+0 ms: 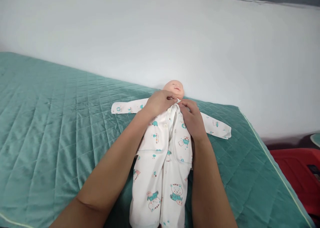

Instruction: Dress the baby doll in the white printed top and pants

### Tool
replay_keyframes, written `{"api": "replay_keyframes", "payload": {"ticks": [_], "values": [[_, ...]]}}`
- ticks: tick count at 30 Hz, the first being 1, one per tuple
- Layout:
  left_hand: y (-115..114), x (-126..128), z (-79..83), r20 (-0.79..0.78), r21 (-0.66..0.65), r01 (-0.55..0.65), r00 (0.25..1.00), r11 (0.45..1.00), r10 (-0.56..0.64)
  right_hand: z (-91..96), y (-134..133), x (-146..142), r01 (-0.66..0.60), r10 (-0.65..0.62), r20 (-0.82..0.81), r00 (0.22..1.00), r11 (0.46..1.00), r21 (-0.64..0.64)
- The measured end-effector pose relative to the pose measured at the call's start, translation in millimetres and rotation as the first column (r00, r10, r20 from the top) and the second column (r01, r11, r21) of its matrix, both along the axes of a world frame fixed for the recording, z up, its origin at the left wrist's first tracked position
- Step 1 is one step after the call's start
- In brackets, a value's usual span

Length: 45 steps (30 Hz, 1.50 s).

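Observation:
A baby doll (174, 88) lies on its back on a teal quilted mattress (55, 121), head toward the wall. It wears a white sleepsuit (165, 154) printed with small teal animals, sleeves spread to both sides. My left hand (160, 103) pinches the sleepsuit's collar just under the doll's chin. My right hand (191, 118) grips the other side of the collar at the chest, fingers closed on the fabric. The two hands nearly touch at the neckline. Both forearms lie over the doll's body.
A white wall (175, 38) runs right behind the doll's head. The mattress edge with pale piping (270, 158) falls off at the right, with a red object (297, 171) on the floor beyond it.

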<state>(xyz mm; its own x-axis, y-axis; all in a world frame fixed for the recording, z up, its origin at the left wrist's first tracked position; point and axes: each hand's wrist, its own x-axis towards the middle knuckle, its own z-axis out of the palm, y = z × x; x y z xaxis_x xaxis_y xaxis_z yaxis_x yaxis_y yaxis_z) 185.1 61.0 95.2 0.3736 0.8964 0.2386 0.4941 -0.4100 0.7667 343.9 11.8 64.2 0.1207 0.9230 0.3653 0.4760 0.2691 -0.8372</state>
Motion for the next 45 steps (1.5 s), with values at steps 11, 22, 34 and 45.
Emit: {"api": "replay_keyframes", "payload": {"ticks": [11, 22, 34, 45], "values": [[2.3, -6.0, 2.9, -0.026, -0.060, 0.085, 0.996, 0.995, -0.086, -1.2, 0.6, -1.7, 0.029, -0.030, -0.061, 0.998, 0.999, -0.023], [7.8, -4.6, -5.0, 0.086, -0.016, 0.113, 0.990, 0.994, -0.111, -0.2, 1.3, -1.6, 0.008, -0.009, -0.075, 0.997, 1.000, -0.011], [2.5, -4.4, 3.3, -0.274, 0.047, 0.055, 0.961, 0.997, -0.040, -1.5, -0.5, -5.1, 0.094, -0.101, -0.117, 0.988, 0.994, -0.061], [2.4, -1.1, -0.6, -0.230, 0.090, -0.032, 0.972, 0.995, 0.052, -3.1, 1.1, -3.0, 0.060, -0.064, -0.104, 0.993, 0.997, -0.046]]}}
